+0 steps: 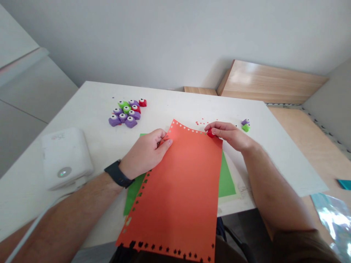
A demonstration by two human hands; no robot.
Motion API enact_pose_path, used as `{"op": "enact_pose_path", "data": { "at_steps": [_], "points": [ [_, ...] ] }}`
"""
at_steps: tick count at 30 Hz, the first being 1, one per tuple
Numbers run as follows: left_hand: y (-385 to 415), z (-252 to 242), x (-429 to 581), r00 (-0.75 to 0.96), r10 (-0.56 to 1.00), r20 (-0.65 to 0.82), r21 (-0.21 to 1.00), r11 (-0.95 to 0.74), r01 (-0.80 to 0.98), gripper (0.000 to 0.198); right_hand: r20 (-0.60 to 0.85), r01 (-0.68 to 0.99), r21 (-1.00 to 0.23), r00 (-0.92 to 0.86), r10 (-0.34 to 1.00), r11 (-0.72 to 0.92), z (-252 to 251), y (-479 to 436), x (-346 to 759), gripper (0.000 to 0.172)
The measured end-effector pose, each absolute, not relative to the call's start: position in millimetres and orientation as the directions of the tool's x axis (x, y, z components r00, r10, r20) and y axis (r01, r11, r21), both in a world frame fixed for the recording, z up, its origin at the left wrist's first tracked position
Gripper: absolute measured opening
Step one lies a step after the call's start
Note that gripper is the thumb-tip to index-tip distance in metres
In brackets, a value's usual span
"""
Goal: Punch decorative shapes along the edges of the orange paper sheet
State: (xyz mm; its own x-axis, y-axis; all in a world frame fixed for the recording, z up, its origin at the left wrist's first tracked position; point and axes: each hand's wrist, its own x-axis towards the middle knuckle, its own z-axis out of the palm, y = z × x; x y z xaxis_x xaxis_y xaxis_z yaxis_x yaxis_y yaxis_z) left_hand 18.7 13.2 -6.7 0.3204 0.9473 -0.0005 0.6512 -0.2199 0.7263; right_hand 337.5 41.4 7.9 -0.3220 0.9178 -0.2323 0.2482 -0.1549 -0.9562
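Observation:
An orange sheet of paper [189, 182] hangs partly over the table's front edge, with small shaped holes along its left, bottom and top edges. My left hand [148, 151] pinches its upper left edge between thumb and fingers. Near the sheet's top right corner, my right hand [229, 135] is closed on a small red craft punch [211, 133], which sits at the paper's edge. Green paper [227, 179] lies on the table under the orange sheet. Small red paper bits [202, 122] are scattered just beyond the top edge.
Several purple, green and red craft punches [126, 109] stand grouped at the back left. A purple punch [245, 121] and a green punch [246, 128] lie at the right. A white device [67, 157] with a cable occupies the left of the white table [167, 106].

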Motion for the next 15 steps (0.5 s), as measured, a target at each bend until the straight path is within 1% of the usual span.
{"op": "enact_pose_path", "data": {
  "at_steps": [8,11,15],
  "points": [
    [13.0,-4.9,19.6,0.330,0.944,0.008,0.725,-0.233,0.648,0.028,-0.243,0.248,-0.956,-0.351,0.905,-0.160,9.5,39.9,335.2,0.030],
    [12.8,-4.5,19.7,0.334,0.943,0.007,0.720,-0.236,0.652,0.029,-0.238,0.248,-0.956,-0.334,0.912,-0.158,9.5,39.0,334.1,0.032],
    [12.6,-4.6,19.7,0.336,0.942,0.005,0.723,-0.235,0.649,0.030,-0.244,0.295,-0.945,-0.339,0.909,-0.143,9.6,38.2,333.1,0.035]
  ]
}}
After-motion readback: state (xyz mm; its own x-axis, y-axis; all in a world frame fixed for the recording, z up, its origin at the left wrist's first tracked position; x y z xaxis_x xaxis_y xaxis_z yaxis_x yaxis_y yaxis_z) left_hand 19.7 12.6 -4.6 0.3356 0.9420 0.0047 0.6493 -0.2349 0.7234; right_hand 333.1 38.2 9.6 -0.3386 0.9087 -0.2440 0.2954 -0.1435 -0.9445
